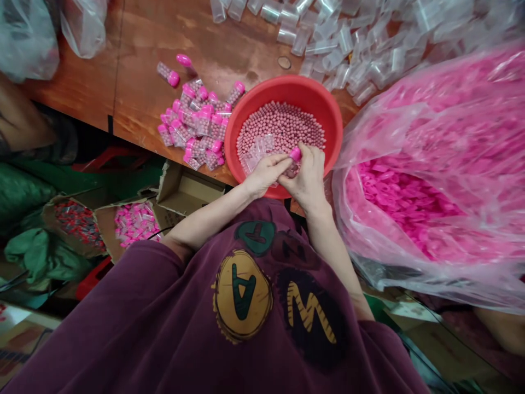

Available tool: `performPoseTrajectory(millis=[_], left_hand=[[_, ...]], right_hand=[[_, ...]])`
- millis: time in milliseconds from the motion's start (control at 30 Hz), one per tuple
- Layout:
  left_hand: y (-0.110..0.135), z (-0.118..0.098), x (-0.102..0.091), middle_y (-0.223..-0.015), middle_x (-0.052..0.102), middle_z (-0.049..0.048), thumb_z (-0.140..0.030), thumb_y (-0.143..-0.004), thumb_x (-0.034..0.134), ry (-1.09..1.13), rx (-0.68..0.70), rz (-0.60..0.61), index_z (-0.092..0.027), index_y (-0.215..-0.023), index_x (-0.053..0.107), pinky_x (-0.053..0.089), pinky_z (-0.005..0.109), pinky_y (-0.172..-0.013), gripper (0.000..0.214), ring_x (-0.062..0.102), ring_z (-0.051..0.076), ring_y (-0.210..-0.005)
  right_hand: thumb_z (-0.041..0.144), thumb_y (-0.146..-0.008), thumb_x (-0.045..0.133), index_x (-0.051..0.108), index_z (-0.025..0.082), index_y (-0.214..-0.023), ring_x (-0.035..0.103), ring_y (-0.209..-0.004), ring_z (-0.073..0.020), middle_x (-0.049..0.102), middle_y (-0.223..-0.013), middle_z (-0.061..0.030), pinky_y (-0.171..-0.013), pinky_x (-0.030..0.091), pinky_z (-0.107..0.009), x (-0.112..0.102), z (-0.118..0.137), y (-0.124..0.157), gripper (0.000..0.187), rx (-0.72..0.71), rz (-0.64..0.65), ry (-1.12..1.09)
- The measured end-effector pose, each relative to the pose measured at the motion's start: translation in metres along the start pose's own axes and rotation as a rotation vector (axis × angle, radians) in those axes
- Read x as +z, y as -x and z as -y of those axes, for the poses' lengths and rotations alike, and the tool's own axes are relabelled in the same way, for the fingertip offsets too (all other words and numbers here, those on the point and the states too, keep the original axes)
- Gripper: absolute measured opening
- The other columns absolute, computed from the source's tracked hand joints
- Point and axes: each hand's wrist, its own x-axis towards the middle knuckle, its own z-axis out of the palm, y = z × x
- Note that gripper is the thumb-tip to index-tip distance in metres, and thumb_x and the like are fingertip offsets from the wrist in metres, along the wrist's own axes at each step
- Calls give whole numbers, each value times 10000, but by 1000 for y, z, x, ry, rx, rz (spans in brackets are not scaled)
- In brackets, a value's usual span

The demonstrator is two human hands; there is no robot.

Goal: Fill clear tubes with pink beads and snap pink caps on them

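Note:
Over the near side of a red basin [283, 83], both my hands meet around a small bottle with a bright pink cap [295, 154]. My left hand [266, 174] is closed, its thumb and fingers pinched at the cap's left side. My right hand [307, 174] curls its fingers around the bottle from the right; most of the bottle's body is hidden. Small pink beads [283, 123] fill the basin, and several clear tubes [260, 148] lie on them beside my left hand.
Left of the basin is a pile of bead-filled bottles [197, 120] with pink caps. Empty clear tubes [344, 41] spread across the table's [164, 27] far right. A large plastic bag of pink pieces [410, 208] stands at right. Cardboard boxes [184, 189] sit below left; another person's arm [20, 117] shows.

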Motion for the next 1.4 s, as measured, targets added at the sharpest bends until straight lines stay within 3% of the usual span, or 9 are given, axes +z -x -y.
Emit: performPoseTrajectory(millis=[300,500,667,800,933,1000,1067,1200,1400], left_hand=[[-3,8,1,-853,791,-11,-155,-1156,737,-33,42,-142,-157,-985,838,630,261,-902,199,711,121,-793],[-13,4,2,-810,762,-19,-101,-1132,718,-88,0,-203,-175,-929,856,591,250,-898,256,695,128,-819],[-19,10,-6,-799,787,4,-197,-1137,765,18,-97,-212,-179,-923,817,641,287,-914,221,763,159,-816],[-14,-4,-43,-945,866,56,-435,-1142,825,-107,22,-263,-200,-1102,861,702,378,-1029,241,872,240,-1000],[-10,-42,-115,-1346,886,100,-634,-1201,676,-478,361,-571,-266,-1479,795,647,483,-1275,477,848,281,-1333],[-10,-57,-144,-1582,807,152,-610,-1204,658,-710,488,-727,-241,-1563,751,520,540,-1433,523,725,317,-1583],[-13,-63,-154,-1725,721,174,-479,-1182,699,-906,571,-806,-224,-1551,759,396,562,-1518,453,594,333,-1723],[-32,-45,-121,-1542,828,148,-195,-1128,646,-1009,593,-568,-219,-1336,847,488,483,-1437,291,715,287,-1543],[-92,-17,-53,-1057,900,107,-131,-994,803,-759,189,-281,-169,-948,840,627,393,-1117,70,822,273,-1110]], right_hand=[[420,-940,804,616,104,-1606,657,-1348,-475,699,-1391,-235,-1201,559,-802,19,0,4,761,-2,-2,100],[443,-1004,783,694,160,-1525,651,-1370,-484,711,-1346,-219,-1251,525,-828,29,-3,1,600,89,10,26],[558,-935,895,618,156,-1657,644,-1468,-493,682,-1526,-244,-1283,539,-841,40,-9,3,872,134,66,-138],[711,-898,952,504,203,-1776,736,-1294,-363,698,-1539,-191,-1164,688,-665,47,-24,16,1109,167,42,-344],[706,-1049,757,721,202,-1510,753,-1138,-329,787,-1290,-156,-1114,691,-626,64,-41,2,684,215,9,-326],[627,-1079,691,765,180,-1378,750,-1197,-365,801,-1245,-185,-1192,639,-682,82,-42,-19,542,237,-15,-248],[566,-1065,695,761,170,-1344,729,-1297,-400,802,-1293,-220,-1266,577,-738,103,-39,-44,488,296,-37,-193],[422,-993,743,761,187,-1210,738,-1249,-370,821,-1227,-195,-1280,579,-710,132,-36,-78,321,432,-43,-262],[488,-917,827,743,239,-1117,770,-985,-258,826,-1071,-77,-1017,720,-497,121,-53,-69,331,579,-81,-744]])
